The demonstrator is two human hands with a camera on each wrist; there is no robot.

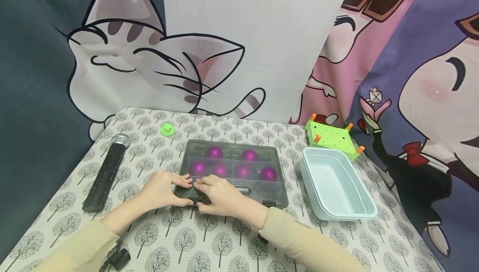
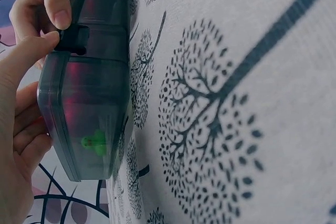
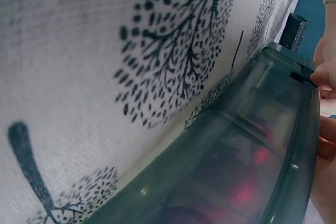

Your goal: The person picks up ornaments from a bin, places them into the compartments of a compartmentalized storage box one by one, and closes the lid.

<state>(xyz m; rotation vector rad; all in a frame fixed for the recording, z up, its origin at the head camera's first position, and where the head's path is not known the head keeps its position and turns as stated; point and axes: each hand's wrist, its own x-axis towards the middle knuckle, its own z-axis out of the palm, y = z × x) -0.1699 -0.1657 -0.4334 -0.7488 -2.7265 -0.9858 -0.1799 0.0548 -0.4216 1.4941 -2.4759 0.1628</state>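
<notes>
A grey see-through storage box [image 1: 228, 183] lies flat with its lid down, several purple balls [image 1: 244, 171] showing in its compartments. My left hand [image 1: 161, 189] grips the near-left edge, fingertips on the lid and thumb at the front latch [image 2: 73, 39]. Right beside it, my right hand [image 1: 217, 197] has its fingers bent over the lid and its thumb at the front edge by the same latch. In the left wrist view both thumbs nearly meet at that latch. The right wrist view looks along the box's front wall [image 3: 210, 177], with pink glints inside.
On the left lies a black microphone [image 1: 106, 172] with a silver head. A small green duck toy [image 1: 167, 129] sits behind the box. To the right stand a pale blue basin [image 1: 338, 189] and, behind it, a green pegged block [image 1: 331, 135] with orange pegs. Tree-patterned cloth [image 1: 183, 243] covers the table.
</notes>
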